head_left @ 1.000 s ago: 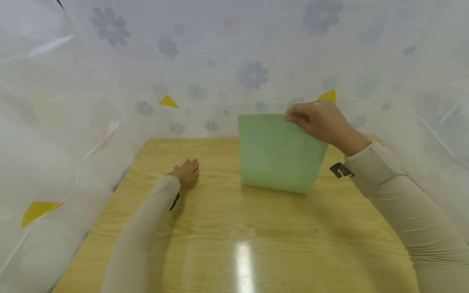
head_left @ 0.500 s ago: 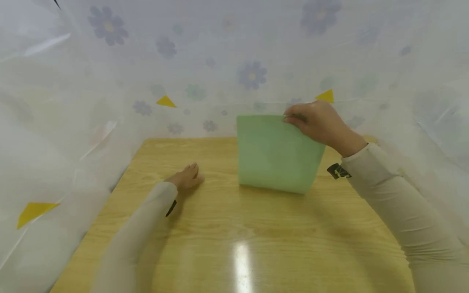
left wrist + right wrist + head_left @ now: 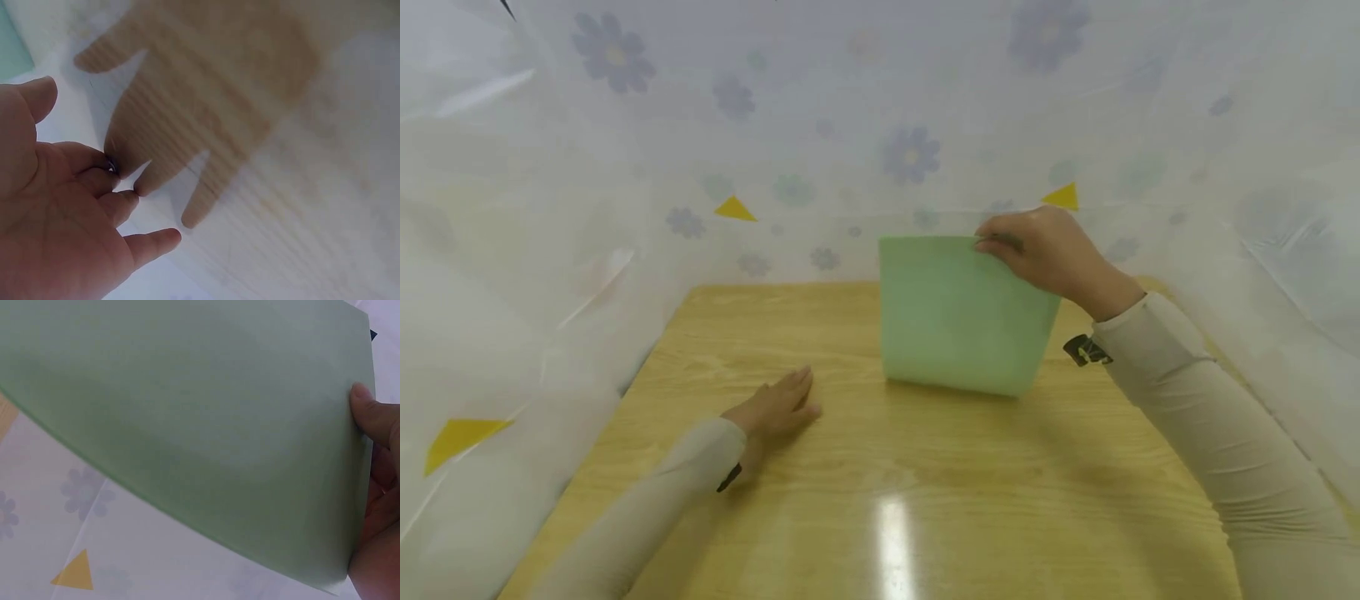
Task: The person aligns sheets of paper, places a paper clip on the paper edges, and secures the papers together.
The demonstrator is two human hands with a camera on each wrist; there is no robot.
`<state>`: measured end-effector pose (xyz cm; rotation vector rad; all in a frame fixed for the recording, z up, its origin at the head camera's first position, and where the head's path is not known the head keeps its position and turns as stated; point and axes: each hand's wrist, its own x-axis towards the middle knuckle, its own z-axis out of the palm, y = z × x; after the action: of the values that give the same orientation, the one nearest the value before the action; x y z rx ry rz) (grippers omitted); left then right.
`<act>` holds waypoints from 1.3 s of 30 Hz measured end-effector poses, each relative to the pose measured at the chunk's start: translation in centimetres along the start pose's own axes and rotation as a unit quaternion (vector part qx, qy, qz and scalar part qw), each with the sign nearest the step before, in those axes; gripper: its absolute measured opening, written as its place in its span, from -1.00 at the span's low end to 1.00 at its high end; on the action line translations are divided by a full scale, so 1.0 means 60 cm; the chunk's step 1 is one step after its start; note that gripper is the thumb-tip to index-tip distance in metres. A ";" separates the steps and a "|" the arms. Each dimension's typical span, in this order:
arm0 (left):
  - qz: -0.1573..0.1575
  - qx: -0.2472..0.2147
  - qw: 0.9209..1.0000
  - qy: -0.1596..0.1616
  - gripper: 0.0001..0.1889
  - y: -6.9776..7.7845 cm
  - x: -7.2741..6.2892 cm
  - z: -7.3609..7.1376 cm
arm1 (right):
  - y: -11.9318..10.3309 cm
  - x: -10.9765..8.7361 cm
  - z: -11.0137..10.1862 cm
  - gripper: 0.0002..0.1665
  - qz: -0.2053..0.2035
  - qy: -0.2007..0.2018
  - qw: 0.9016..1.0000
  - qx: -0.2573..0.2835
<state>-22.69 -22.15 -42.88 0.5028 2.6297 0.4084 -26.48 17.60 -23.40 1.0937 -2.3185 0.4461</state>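
My right hand (image 3: 1051, 252) pinches the upper edge of a light green paper sheet (image 3: 958, 317) between thumb and fingers. The sheet stands nearly upright toward the back of the table, its lower edge close to the wood. In the right wrist view the thumb (image 3: 369, 412) presses on the near face of the sheet, which bows gently. Left of the paper, my left hand (image 3: 777, 406) is low over the tabletop and holds nothing. The left wrist view has its fingers (image 3: 150, 247) spread and slightly bent, their tips meeting the hand's reflection in the glossy surface.
The wood-grain table (image 3: 820, 517) carries a bright light reflection near its front. A pale flower-patterned sheet (image 3: 820, 100) hangs behind it, and translucent plastic (image 3: 490, 317) lines the left side. Yellow triangles (image 3: 735, 208) mark the hangings.
My left hand has slid back across the table toward me, its fingers now pointing more to the right. The right hand and the green paper have stayed almost in place.
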 end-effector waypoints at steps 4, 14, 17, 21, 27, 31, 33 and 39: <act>0.014 0.011 1.000 0.002 -0.22 0.019 -0.018 0.018 | -0.002 -0.001 -0.001 -0.87 0.004 -0.003 1.000 -0.001; 0.043 0.056 0.997 0.019 -0.26 0.056 -0.028 0.034 | -0.005 -0.002 0.001 -0.89 0.002 -0.007 1.000 0.002; 0.046 0.066 0.996 0.029 -0.28 0.059 -0.029 0.033 | -0.004 -0.001 0.002 -0.88 -0.003 -0.009 1.000 0.000; 0.054 0.057 0.996 0.049 -0.32 0.059 -0.028 0.028 | -0.002 0.000 0.003 -0.87 -0.003 -0.011 1.000 -0.003; 0.061 0.014 0.989 0.135 -0.58 0.051 -0.012 0.004 | -0.004 0.000 0.000 -0.89 -0.017 -0.002 1.000 -0.001; 0.048 -0.006 0.982 0.181 -0.70 0.039 0.004 -0.021 | -0.002 0.001 -0.001 -0.89 -0.023 0.003 1.000 -0.001; 0.043 -0.017 0.982 0.183 -0.76 0.035 0.014 -0.032 | -0.001 0.002 -0.001 -0.89 -0.024 0.005 1.000 0.000; 0.022 -0.019 0.988 0.152 -0.90 0.033 0.045 -0.046 | -0.003 0.005 0.001 -0.90 -0.031 0.020 0.999 0.013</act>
<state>-25.71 -19.85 -40.75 0.5213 2.8988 0.5904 -26.51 17.29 -23.25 1.1542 -2.2445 0.4708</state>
